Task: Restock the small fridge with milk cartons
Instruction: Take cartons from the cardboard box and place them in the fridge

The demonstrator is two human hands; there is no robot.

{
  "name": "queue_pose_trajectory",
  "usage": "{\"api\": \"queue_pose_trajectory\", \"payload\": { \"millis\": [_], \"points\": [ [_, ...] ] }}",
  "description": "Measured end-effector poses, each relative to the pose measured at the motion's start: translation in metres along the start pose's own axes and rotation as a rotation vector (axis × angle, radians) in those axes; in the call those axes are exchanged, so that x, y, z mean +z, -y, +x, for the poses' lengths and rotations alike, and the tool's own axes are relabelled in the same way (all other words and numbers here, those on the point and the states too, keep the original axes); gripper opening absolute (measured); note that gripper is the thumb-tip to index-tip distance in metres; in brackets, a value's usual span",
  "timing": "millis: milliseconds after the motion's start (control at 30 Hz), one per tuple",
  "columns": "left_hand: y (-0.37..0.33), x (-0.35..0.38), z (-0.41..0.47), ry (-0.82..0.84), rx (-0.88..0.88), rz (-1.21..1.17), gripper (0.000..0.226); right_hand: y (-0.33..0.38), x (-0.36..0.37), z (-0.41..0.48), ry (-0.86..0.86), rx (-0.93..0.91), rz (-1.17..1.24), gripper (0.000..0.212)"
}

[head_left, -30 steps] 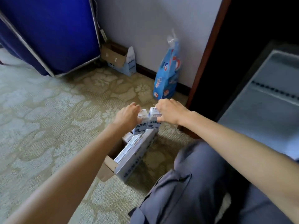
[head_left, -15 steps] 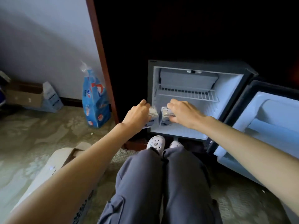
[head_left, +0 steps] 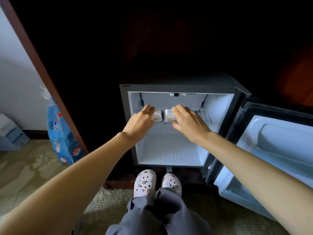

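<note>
Half a second ago both hands held their cartons low, at the front lip of the fridge. Now they have risen and reached further in, to the level of the wire shelf (head_left: 201, 112) in the upper part of the cavity. A second ago the same hands were lifting these cartons out of a cardboard box on the carpet.

The left hand (head_left: 140, 122) grips the left milk carton (head_left: 157, 115), with its fingers curled over the top and left side. The right hand (head_left: 188, 122) grips the right milk carton (head_left: 169, 115), fingers bent over the top and thumb at the lower front. The two cartons stand upright side by side, almost touching, at the front edge of the shelf. The hands hide whether the cartons rest on the wires.

The small fridge (head_left: 177, 87) sits in a dark recess. A grey panel (head_left: 172, 100) hangs just above and behind the cartons, leaving a low gap over the shelf. The fridge door (head_left: 279, 146) stands swung open to the near right.

The person's pale clogs (head_left: 144, 182) and grey trousers (head_left: 152, 214) lie near, just in front of the fridge. To the left, a blue printed bag (head_left: 62, 143) stands on the patterned carpet (head_left: 25, 172) against a brown wooden upright (head_left: 42, 65). A pale blue box (head_left: 11, 134) lies at the far left edge.
</note>
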State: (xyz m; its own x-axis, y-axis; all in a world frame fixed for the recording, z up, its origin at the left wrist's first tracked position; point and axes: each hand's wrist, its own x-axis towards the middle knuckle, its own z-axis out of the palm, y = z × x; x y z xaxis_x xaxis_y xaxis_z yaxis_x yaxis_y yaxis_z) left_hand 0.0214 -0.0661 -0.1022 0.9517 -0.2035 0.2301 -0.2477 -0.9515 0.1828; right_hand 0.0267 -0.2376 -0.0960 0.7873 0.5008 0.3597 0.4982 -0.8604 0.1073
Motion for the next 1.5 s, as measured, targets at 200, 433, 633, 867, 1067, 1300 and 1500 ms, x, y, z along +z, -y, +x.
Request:
{"api": "queue_pose_trajectory", "payload": {
  "millis": [200, 433, 633, 867, 1067, 1300, 1500],
  "points": [
    [0.021, 0.020, 0.033, -0.029, -0.003, 0.023, 0.038, -0.010, 0.025, 0.027, 0.006, 0.011, -0.165, 0.043],
    [0.035, 0.041, 0.058, -0.094, -0.016, -0.098, 0.032, -0.024, 0.066, 0.040, -0.015, 0.032, -0.105, 0.048],
    [0.047, 0.047, 0.077, -0.171, -0.107, -0.281, 0.042, -0.034, 0.073, 0.038, -0.031, 0.065, 0.171, 0.029],
    [0.041, 0.054, 0.086, -0.222, -0.350, -0.692, 0.064, -0.029, 0.095, 0.044, -0.112, 0.282, 0.738, 0.042],
    [0.042, 0.073, 0.102, -0.146, -0.482, -0.757, 0.050, -0.032, 0.110, 0.065, -0.028, 0.575, 1.229, 0.045],
    [0.046, 0.098, 0.124, -0.083, -0.634, -0.978, 0.046, -0.049, 0.126, 0.092, 0.162, 0.663, 1.312, 0.036],
    [0.050, 0.121, 0.134, -0.164, -0.585, -0.973, 0.065, -0.062, 0.135, 0.101, 0.229, 0.662, 1.316, 0.045]
  ]
}}
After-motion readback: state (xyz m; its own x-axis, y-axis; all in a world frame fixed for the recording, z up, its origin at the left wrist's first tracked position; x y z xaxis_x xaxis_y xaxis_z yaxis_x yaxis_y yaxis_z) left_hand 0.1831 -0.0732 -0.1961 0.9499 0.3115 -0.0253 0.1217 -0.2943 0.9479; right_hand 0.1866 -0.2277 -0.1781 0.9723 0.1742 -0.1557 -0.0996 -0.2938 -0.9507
